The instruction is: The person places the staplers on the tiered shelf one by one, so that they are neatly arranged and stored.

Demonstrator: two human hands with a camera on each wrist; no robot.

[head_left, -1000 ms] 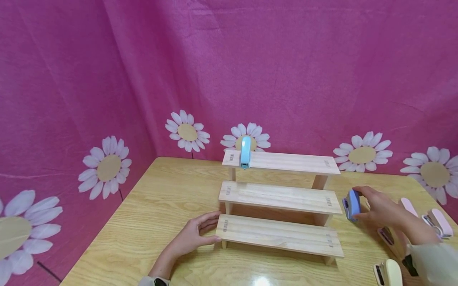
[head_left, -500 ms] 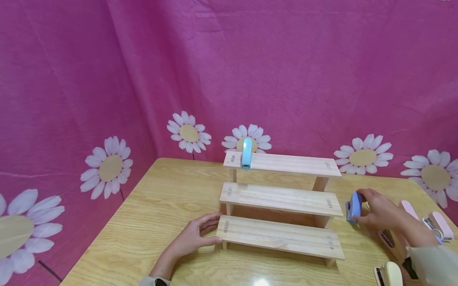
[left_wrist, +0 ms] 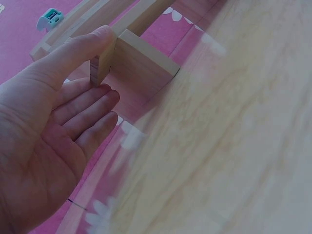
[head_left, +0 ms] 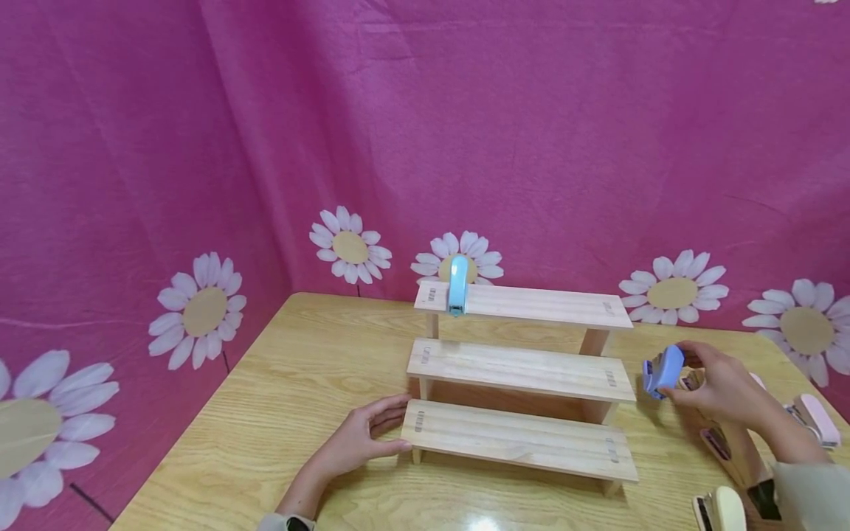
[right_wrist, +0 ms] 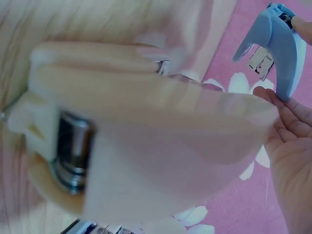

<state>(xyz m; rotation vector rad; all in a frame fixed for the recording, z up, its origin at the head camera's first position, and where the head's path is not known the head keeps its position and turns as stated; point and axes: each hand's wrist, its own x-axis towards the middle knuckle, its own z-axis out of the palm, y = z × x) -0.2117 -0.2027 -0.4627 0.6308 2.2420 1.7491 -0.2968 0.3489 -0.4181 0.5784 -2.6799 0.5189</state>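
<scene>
My right hand [head_left: 720,387] pinches a periwinkle-blue stapler [head_left: 666,369] to the right of a three-tier wooden shelf [head_left: 521,442]. Seen in the right wrist view, the stapler [right_wrist: 287,53] sits between thumb and fingers, its metal end showing. At the shelf's lowest board, my left hand [head_left: 358,442] holds the left end. In the left wrist view, the thumb of this hand [left_wrist: 44,131] lies on one edge of the board and the fingers reach the other side. A light-blue stapler [head_left: 458,284] stands near the left end of the top board.
Several more staplers lie on the right of the table [head_left: 299,369]: a cream one [head_left: 727,509] in front and a pink one [head_left: 817,419] at the far right, others partly behind my right arm. A blurred pale stapler [right_wrist: 146,107] fills the right wrist view. A pink flowered cloth [head_left: 531,147] hangs behind.
The blue stapler has shifted slightly right and now leans over in my right hand, which has moved a little right with it. My left hand keeps its place on the shelf.
</scene>
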